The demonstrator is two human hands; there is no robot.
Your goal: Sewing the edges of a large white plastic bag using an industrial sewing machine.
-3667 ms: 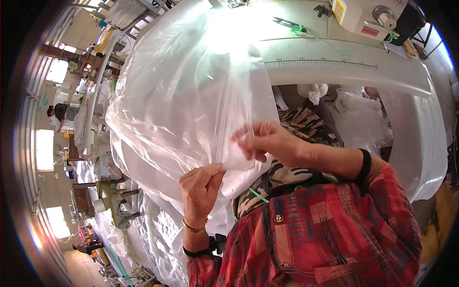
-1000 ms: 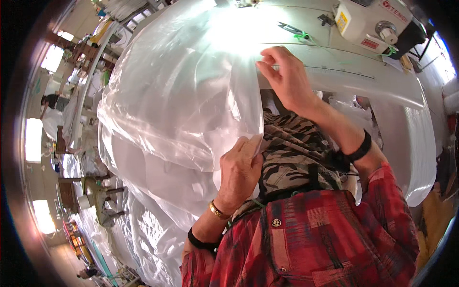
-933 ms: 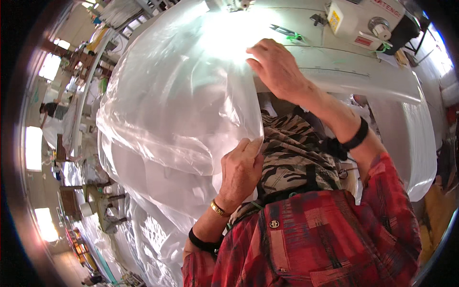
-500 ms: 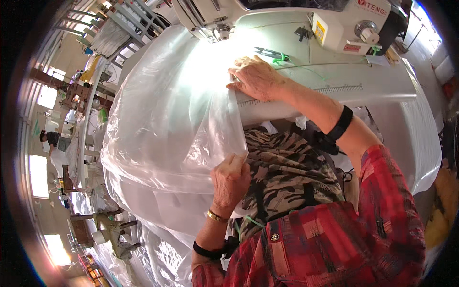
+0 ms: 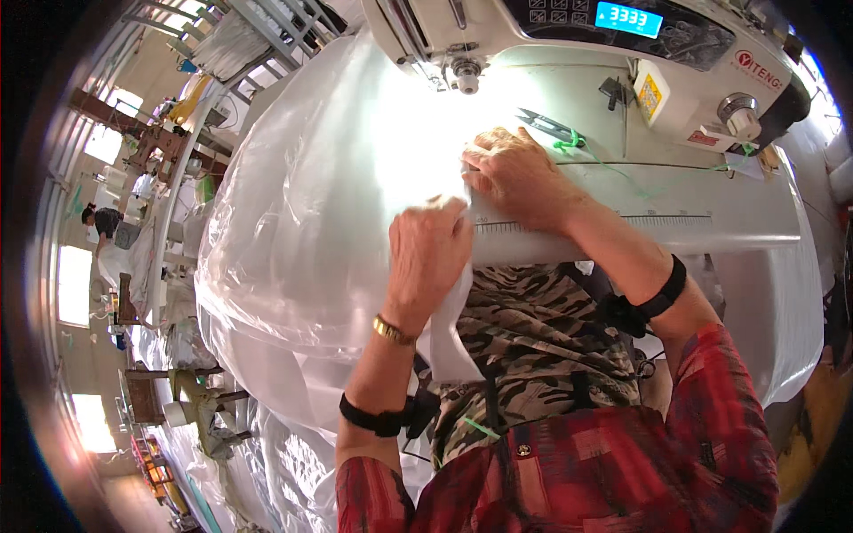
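Observation:
A large sheet of clear plastic film drapes over the left of the sewing table and hangs down its front. My left hand is closed on the film's right edge, close to the table's front. Just right of it, my right hand lies with bent fingers pinching the same edge; the fingertips are partly lost in glare. Behind both hands rises the sewing machine, its needle area above the film. Thread snips with green thread lie beyond my right hand.
A ruler scale runs along the table's front edge. At the back right are a small black part and the machine's handwheel. Far left, another person bends by a long workbench. More plastic film lies below left.
My left hand has moved up and forward along the film's edge, close beside my right hand. A strip of film now hangs below it. The view has shifted slightly.

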